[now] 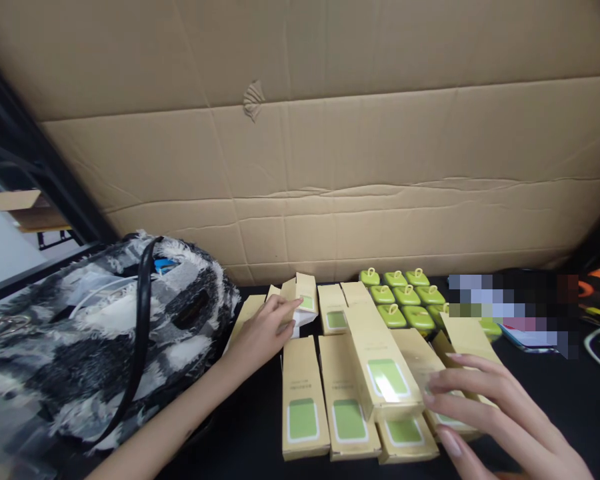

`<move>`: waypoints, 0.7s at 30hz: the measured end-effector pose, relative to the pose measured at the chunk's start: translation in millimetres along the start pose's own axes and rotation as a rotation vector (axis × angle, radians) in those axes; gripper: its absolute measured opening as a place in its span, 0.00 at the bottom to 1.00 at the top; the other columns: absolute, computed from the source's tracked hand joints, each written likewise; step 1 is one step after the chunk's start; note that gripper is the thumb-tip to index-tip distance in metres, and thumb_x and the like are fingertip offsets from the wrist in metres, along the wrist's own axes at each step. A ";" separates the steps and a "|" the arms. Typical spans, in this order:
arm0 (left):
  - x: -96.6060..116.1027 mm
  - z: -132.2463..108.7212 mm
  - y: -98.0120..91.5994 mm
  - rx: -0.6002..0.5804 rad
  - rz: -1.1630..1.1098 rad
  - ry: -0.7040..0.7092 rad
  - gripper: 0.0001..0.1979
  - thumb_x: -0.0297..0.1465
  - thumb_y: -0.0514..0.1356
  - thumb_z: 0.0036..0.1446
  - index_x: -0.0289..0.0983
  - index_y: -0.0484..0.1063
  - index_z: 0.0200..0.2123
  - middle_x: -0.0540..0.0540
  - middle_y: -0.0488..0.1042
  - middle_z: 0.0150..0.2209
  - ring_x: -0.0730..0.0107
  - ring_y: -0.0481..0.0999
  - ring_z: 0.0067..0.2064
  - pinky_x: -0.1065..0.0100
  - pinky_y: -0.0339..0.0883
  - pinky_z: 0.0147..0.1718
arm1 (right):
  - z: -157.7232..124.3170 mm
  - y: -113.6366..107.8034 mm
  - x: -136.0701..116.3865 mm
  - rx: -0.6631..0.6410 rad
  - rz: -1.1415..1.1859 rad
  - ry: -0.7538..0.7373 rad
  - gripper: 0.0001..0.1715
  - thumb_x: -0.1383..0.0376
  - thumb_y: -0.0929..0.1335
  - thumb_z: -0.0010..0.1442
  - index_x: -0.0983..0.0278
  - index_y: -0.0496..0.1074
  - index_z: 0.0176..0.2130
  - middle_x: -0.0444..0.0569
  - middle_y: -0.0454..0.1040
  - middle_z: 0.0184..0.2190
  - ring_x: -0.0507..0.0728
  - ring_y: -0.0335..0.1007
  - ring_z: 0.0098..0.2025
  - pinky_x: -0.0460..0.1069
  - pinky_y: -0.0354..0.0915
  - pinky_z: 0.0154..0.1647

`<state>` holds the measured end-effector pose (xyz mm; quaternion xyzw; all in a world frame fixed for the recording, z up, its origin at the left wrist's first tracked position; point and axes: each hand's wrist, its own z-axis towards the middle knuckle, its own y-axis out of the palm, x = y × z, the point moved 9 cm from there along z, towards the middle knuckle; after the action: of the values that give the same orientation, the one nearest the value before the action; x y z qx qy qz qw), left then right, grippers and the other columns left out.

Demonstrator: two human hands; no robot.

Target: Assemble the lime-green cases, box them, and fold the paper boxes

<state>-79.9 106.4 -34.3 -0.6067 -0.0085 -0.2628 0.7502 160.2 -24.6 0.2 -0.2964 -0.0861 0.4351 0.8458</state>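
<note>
My left hand (265,327) reaches to the back row, index finger stretched along a tan cardboard box (307,301) with a green label. Its other fingers curl at a white flap at the box's end, so it seems to grip there. My right hand (500,407) is open at the lower right, fingers apart, beside the tan boxes (470,337) and holding nothing I can see. One tan box (377,353) lies slanted on top of others. In front stand more boxes with green labels, such as a tan box (303,393) at the left.
Several small green cases (405,297) with pale loops stand in rows behind the boxes. A fuzzy black-and-white bag (175,333) with a black strap fills the left. Tall cardboard (330,147) closes off the back. A white cable (593,347) and a blurred-out item lie at the right.
</note>
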 end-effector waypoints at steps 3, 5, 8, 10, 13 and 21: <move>-2.3 0.4 0.9 0.020 -0.023 -0.012 0.21 0.25 0.53 0.58 0.42 0.69 0.55 0.41 0.66 0.56 0.59 0.74 0.51 0.61 0.69 0.48 | 1.5 -0.7 -0.7 0.001 0.005 -0.005 0.12 0.74 0.64 0.59 0.61 0.71 0.41 0.49 0.74 0.35 0.56 0.70 0.46 0.53 0.60 0.54; -2.6 1.2 -0.1 0.024 -0.043 -0.022 0.21 0.25 0.52 0.58 0.40 0.70 0.54 0.41 0.67 0.58 0.57 0.71 0.55 0.60 0.67 0.51 | 2.4 -0.5 -0.9 0.000 0.007 -0.005 0.12 0.74 0.64 0.59 0.61 0.71 0.41 0.49 0.74 0.35 0.56 0.70 0.46 0.53 0.60 0.54; -2.1 2.5 -3.1 0.022 -0.086 -0.039 0.21 0.25 0.50 0.60 0.38 0.70 0.55 0.42 0.76 0.51 0.58 0.75 0.51 0.62 0.69 0.49 | 2.9 0.5 -1.1 0.001 0.004 -0.003 0.13 0.74 0.64 0.59 0.60 0.71 0.41 0.48 0.74 0.36 0.55 0.70 0.46 0.52 0.60 0.55; -2.5 3.1 -6.0 0.028 -0.113 -0.055 0.21 0.26 0.49 0.61 0.36 0.68 0.56 0.43 0.79 0.46 0.61 0.79 0.45 0.64 0.72 0.44 | 3.5 0.9 -1.2 0.001 0.002 -0.003 0.12 0.74 0.64 0.59 0.60 0.71 0.41 0.48 0.75 0.35 0.55 0.71 0.45 0.52 0.61 0.54; -2.3 3.8 -10.3 0.039 -0.151 -0.058 0.21 0.29 0.50 0.62 0.37 0.67 0.57 0.46 0.81 0.43 0.63 0.81 0.41 0.67 0.74 0.39 | 7.3 -0.5 -2.4 -0.006 -0.010 -0.024 0.12 0.74 0.65 0.58 0.60 0.72 0.40 0.48 0.75 0.34 0.55 0.72 0.44 0.52 0.62 0.53; 24.7 -7.4 -53.8 0.179 -0.090 0.050 0.18 0.35 0.56 0.61 0.41 0.71 0.54 0.45 0.76 0.52 0.56 0.75 0.50 0.57 0.68 0.49 | 24.5 -7.2 -16.2 -0.014 -0.103 -0.139 0.10 0.73 0.65 0.56 0.62 0.72 0.37 0.48 0.77 0.31 0.54 0.77 0.36 0.48 0.71 0.41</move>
<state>-82.7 83.4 20.7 -0.5296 -0.0405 -0.3093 0.7888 145.5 -30.2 26.0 -0.2664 -0.1628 0.4099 0.8570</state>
